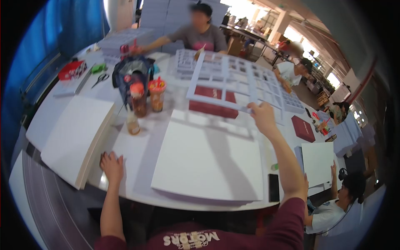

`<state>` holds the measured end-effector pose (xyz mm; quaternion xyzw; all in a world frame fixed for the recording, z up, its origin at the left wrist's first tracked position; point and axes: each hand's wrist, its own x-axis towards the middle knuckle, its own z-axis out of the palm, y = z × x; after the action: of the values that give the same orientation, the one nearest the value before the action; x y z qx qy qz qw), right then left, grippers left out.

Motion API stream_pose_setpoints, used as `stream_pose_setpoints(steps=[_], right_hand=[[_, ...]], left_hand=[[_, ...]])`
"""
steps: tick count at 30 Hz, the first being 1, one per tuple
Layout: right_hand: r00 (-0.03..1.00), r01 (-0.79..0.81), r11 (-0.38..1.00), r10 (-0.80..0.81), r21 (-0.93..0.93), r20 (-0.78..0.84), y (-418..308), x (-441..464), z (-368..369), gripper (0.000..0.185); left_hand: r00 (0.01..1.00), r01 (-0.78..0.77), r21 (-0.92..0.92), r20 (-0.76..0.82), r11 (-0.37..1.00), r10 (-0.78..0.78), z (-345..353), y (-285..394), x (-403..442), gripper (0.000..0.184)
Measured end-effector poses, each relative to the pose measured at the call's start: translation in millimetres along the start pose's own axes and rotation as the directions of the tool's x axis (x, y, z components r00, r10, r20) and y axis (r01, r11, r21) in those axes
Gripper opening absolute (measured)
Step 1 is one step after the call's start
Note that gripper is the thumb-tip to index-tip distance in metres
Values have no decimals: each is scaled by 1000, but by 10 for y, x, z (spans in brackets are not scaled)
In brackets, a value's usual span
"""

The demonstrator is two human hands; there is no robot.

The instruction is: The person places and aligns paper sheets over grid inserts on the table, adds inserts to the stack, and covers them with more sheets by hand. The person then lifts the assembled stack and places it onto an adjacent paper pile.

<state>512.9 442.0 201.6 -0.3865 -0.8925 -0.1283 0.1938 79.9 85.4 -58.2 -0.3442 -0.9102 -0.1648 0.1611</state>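
Note:
My right hand (pixel 261 116) pinches the near edge of a white frame with many rectangular openings (pixel 225 79), which is tilted up above the table. Under the frame, a dark red box (pixel 212 109) shows partly through the openings. Below my right forearm's left side lies a stack of large white boards (pixel 204 158), with the shadow of my arm across it. My left hand (pixel 111 166) rests on the table near its front edge, fingers spread and holding nothing, between that stack and another white stack (pixel 75 133) at the left.
Drink cups (pixel 157 96), a small bottle (pixel 133 125) and a dark bag (pixel 131 71) stand at centre-left. Scissors (pixel 100 80) lie farther left. A phone (pixel 273 187) lies right of the boards. People sit across and at the right, one holding a white board (pixel 318 162).

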Motion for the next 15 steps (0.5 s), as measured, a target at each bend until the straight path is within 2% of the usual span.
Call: stream_pose_setpoints(steps=[5,7,11,15], right_hand=[[999,24,993,-20,113,-32,-849,-1174,-846,34],[998,37,995,-40,89,41,-1131,-1615,-1034,38],[975,67,987,-96,144,203,-1502,-2151,-1091,36],[932,108,978,-162,179,324,-1604,-2293,-829,34]], left_hand=[[1000,-15,1,-22,1000,15,-56,22,1,47],[1000,-20,-9,-24,1000,20,-23,-25,-8,48],[999,-16,-21,-40,1000,15,50,-63,-24,49],[999,-5,-40,-32,999,3,57,-80,-29,48]])
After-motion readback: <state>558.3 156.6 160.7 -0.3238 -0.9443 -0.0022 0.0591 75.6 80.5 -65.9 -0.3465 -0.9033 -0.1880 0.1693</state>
